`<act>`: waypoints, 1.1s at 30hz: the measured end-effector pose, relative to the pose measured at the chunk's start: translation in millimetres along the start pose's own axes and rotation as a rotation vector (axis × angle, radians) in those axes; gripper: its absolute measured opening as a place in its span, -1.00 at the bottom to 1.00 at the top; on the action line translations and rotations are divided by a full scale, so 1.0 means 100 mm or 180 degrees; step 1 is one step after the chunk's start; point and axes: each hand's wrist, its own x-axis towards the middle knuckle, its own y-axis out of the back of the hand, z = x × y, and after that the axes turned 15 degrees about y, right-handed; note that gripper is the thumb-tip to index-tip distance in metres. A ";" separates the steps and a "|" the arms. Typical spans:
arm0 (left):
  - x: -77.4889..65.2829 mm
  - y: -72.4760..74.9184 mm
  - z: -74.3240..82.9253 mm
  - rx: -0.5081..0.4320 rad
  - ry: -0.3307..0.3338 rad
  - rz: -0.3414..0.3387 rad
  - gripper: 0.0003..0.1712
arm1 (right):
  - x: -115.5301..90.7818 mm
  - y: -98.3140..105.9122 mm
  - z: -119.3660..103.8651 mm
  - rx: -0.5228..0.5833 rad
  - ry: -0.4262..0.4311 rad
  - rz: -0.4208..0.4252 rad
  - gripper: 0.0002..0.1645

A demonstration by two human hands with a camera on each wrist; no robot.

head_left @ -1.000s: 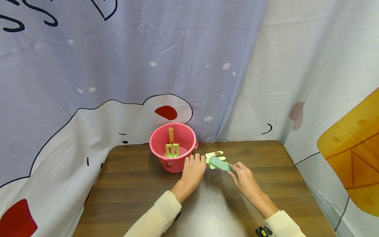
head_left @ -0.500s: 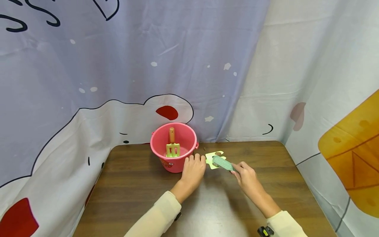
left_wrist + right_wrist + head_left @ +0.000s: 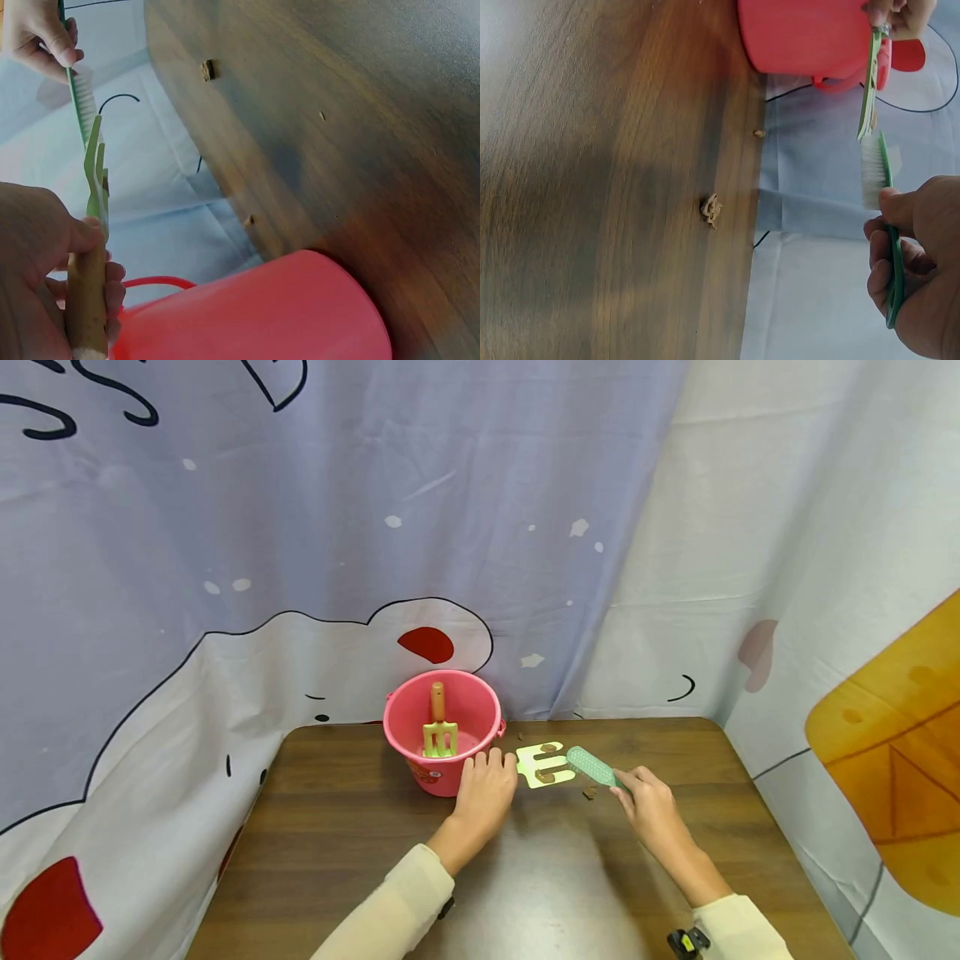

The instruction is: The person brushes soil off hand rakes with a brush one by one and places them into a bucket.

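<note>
My left hand (image 3: pixel 486 789) holds a small garden fork (image 3: pixel 530 765) by its wooden handle (image 3: pixel 88 296), beside the pink bucket. Light green tines point right, above the table, with brown dirt (image 3: pixel 546 777) stuck on them. My right hand (image 3: pixel 649 806) grips a green brush (image 3: pixel 591 766) by its handle. Its white bristles (image 3: pixel 872 172) face down, right at the ends of the tines; in the right wrist view they look to touch or nearly touch. A second garden fork (image 3: pixel 439 737) leans inside the pink bucket (image 3: pixel 435 781), handle up.
On the wooden table (image 3: pixel 360 852) a brown clump (image 3: pixel 589 792) lies below the brush. A smaller crumb (image 3: pixel 759 133) sits near the back edge, right of the bucket. A printed curtain (image 3: pixel 480 510) hangs behind the table and along its right side.
The brush has moved right along the tines to their tips, uncovering the dirt on them. A brown clump now shows on the table. My left hand has hardly moved.
</note>
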 end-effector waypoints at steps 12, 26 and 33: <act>0.06 -0.01 -0.03 -0.0043 -0.0034 -0.0074 -0.94 | 0.08 0.04 -0.16 0.0343 -0.0363 -0.0265 -0.65; 0.07 -0.03 0.01 -0.0008 -0.0020 0.0032 -0.85 | 0.20 -0.07 -0.47 0.0604 -0.0180 -0.0327 -0.64; 0.06 -0.02 0.04 -0.0039 -0.0030 -0.0190 -0.93 | 0.20 -0.11 -0.46 0.0420 0.0115 -0.0160 -0.62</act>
